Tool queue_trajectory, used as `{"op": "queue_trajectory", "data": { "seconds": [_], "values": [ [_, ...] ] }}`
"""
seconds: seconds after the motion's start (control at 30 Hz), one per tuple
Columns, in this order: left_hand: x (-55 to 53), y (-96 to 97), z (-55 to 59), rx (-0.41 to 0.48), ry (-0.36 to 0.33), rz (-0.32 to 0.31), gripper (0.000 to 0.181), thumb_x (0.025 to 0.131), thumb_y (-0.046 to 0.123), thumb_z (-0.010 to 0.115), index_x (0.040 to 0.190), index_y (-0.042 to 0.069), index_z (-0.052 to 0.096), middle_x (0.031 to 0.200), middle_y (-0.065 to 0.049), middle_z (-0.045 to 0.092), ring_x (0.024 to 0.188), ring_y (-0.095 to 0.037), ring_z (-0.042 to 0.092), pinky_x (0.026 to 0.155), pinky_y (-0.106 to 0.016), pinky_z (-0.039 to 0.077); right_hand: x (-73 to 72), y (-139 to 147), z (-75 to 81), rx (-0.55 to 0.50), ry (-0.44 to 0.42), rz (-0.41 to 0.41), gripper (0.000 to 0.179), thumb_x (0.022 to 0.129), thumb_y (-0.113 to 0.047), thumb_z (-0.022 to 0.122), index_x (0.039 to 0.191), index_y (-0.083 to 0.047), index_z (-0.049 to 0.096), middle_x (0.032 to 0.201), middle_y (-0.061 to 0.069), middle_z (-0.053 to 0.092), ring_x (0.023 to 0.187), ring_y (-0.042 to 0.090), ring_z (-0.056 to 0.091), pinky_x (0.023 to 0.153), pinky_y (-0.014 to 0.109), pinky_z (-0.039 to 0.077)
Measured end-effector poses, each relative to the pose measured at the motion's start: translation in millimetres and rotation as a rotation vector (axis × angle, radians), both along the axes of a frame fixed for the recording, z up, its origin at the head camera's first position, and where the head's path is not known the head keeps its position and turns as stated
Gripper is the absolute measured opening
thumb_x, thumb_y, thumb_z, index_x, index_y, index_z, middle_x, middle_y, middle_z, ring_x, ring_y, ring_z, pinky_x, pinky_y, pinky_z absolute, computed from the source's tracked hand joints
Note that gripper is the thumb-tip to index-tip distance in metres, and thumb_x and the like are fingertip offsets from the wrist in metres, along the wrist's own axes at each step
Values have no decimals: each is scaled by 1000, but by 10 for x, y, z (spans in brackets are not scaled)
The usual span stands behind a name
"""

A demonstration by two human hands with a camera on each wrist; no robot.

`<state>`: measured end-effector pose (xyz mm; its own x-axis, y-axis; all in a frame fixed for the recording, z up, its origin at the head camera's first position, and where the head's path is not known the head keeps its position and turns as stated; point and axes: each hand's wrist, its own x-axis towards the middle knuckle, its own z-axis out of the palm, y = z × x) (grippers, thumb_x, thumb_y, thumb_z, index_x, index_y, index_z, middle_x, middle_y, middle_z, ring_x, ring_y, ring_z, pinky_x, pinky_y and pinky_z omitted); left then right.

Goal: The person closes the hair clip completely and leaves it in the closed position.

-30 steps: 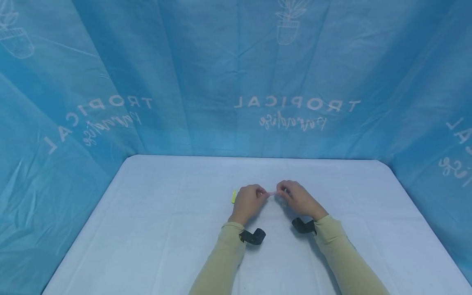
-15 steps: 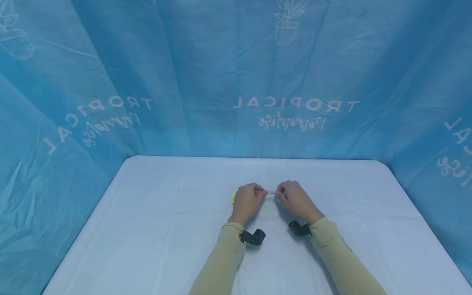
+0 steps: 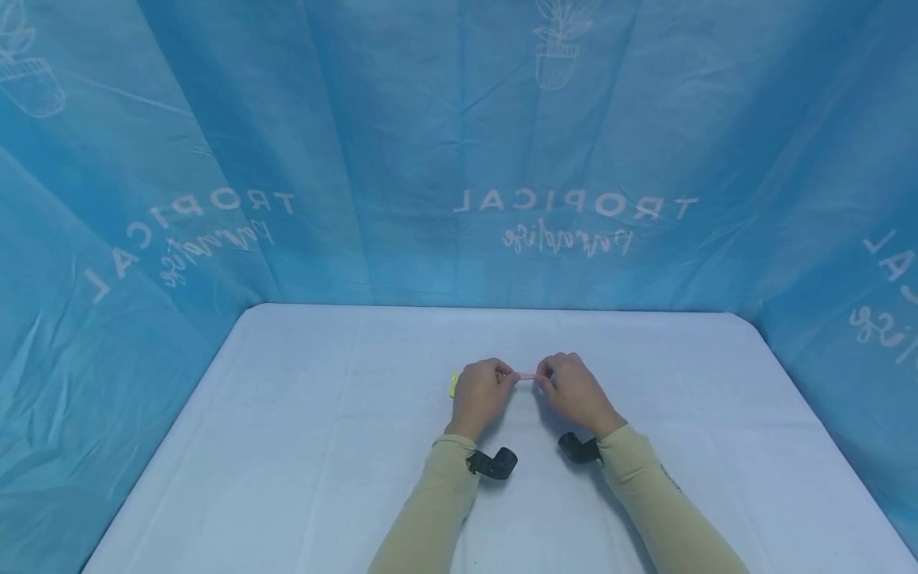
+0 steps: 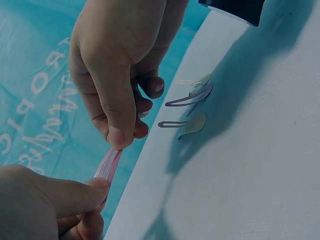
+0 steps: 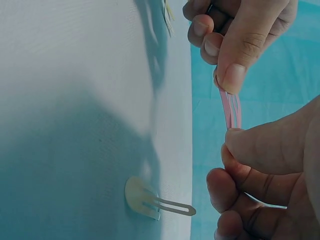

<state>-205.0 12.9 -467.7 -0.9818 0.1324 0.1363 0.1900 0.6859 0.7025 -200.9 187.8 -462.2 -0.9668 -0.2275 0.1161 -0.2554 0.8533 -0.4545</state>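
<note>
Above the white table, a pink snap hair clip (image 5: pixel 230 111) stretches between my two hands. My left hand (image 3: pixel 480 396) pinches one end between thumb and fingers; the left wrist view has this hand (image 4: pixel 55 205) at lower left. At the other end, the thumb and fingers of my right hand (image 3: pixel 574 391) pinch the clip, as the right wrist view shows of this hand (image 5: pixel 275 160). The fingertips cover both ends of the clip. A yellow item (image 3: pixel 453 385) lies just left of my left hand, partly hidden by it.
On the white table (image 3: pixel 344 478) near my right hand lie a purple hair clip (image 4: pixel 192 98), a pale clip (image 4: pixel 192 124) and another light one (image 4: pixel 200 80). The head view hides them behind that hand. A blue printed curtain (image 3: pixel 402 159) surrounds the table's back and sides.
My right hand has shifted slightly left and its pinch on the pink clip has settled. Small items glimpsed beneath it earlier are now covered. My left hand has hardly moved.
</note>
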Motion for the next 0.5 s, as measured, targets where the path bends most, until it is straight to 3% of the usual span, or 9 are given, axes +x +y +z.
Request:
{"op": "queue_trajectory", "data": {
  "seconds": [0.5],
  "values": [
    [15,6,14,-6,25,15,14,93,23,74,92,9,74,67,7,59,60,-6,50,56,-21,40,2,-16,-7,-43,34,-15,10,96,-11,63,88,-6,66,84,5,61,84,26,52,75,41,44]
  ]
}}
